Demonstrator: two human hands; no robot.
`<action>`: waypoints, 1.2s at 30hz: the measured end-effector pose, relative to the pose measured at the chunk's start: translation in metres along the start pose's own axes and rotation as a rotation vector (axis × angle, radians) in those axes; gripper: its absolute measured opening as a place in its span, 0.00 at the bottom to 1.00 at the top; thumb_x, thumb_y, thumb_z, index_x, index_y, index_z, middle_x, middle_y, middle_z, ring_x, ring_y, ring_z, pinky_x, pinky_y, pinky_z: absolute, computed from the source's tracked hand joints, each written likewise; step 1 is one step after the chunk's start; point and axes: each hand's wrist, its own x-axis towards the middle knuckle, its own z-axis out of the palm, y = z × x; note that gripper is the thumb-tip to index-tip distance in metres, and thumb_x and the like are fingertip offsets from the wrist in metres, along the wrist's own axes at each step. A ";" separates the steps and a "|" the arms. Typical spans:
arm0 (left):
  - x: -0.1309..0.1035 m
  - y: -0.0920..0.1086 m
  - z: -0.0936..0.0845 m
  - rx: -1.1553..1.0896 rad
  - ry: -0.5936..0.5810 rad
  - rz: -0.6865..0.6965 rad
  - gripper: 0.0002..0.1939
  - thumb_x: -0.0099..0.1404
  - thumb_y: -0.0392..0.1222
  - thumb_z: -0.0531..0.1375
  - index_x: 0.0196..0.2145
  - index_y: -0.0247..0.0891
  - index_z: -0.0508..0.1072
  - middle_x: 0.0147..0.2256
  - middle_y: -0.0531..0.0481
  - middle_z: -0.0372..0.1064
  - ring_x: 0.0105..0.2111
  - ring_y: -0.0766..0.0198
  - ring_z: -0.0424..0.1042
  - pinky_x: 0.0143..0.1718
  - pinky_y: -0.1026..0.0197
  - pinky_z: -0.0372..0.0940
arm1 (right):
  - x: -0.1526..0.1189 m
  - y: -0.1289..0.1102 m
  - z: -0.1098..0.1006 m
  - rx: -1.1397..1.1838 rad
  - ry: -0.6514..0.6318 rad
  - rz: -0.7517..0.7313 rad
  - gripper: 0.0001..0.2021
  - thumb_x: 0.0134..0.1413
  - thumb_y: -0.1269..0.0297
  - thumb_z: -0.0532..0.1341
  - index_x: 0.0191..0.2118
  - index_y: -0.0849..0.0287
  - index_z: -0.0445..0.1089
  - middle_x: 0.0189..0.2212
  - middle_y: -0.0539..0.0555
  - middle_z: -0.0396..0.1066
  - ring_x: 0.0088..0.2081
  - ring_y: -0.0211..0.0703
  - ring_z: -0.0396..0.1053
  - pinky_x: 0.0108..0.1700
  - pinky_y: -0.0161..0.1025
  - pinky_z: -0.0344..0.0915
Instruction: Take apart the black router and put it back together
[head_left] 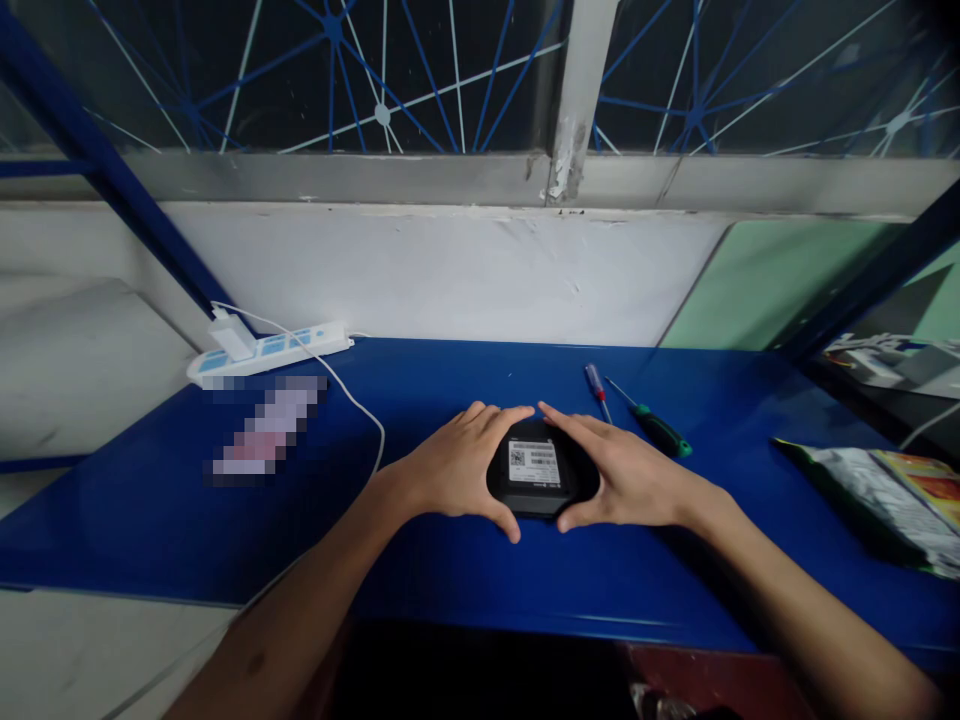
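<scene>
While my left fingers (480, 425) and right fingers (577, 430), half-spread, clasp the QR-labelled black device (535, 465), clear-handled screwdriver (595, 380) and green-handled screwdriver (660, 430) lie near, right; white cable (382, 432), left.

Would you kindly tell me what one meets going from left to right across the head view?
White power strip, left hand, black device with a white label, right hand, shiny packet.
</scene>
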 end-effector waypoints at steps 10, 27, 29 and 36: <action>-0.002 0.003 -0.004 0.041 -0.049 -0.099 0.56 0.47 0.65 0.70 0.67 0.42 0.55 0.53 0.39 0.68 0.52 0.43 0.67 0.52 0.44 0.64 | 0.001 -0.006 -0.004 0.004 -0.022 0.074 0.63 0.38 0.39 0.72 0.74 0.53 0.38 0.64 0.69 0.63 0.61 0.67 0.67 0.59 0.62 0.67; 0.004 0.003 0.003 0.115 -0.080 -0.138 0.60 0.43 0.69 0.70 0.67 0.37 0.56 0.56 0.32 0.66 0.56 0.34 0.65 0.54 0.38 0.61 | 0.008 -0.012 -0.003 -0.084 -0.028 0.122 0.65 0.31 0.38 0.74 0.73 0.53 0.43 0.62 0.70 0.66 0.57 0.71 0.71 0.54 0.63 0.70; 0.002 0.001 0.004 0.115 -0.086 -0.148 0.61 0.43 0.69 0.70 0.67 0.36 0.56 0.57 0.31 0.65 0.56 0.35 0.65 0.55 0.39 0.61 | 0.008 -0.012 -0.003 -0.075 -0.036 0.125 0.64 0.32 0.38 0.73 0.73 0.54 0.43 0.63 0.70 0.65 0.58 0.70 0.70 0.56 0.62 0.69; -0.004 -0.004 0.005 0.046 -0.034 -0.162 0.59 0.42 0.69 0.71 0.66 0.43 0.58 0.57 0.37 0.65 0.55 0.40 0.67 0.55 0.43 0.63 | 0.007 -0.002 0.000 -0.028 0.033 0.062 0.59 0.38 0.33 0.69 0.72 0.55 0.47 0.64 0.67 0.64 0.62 0.65 0.66 0.60 0.60 0.67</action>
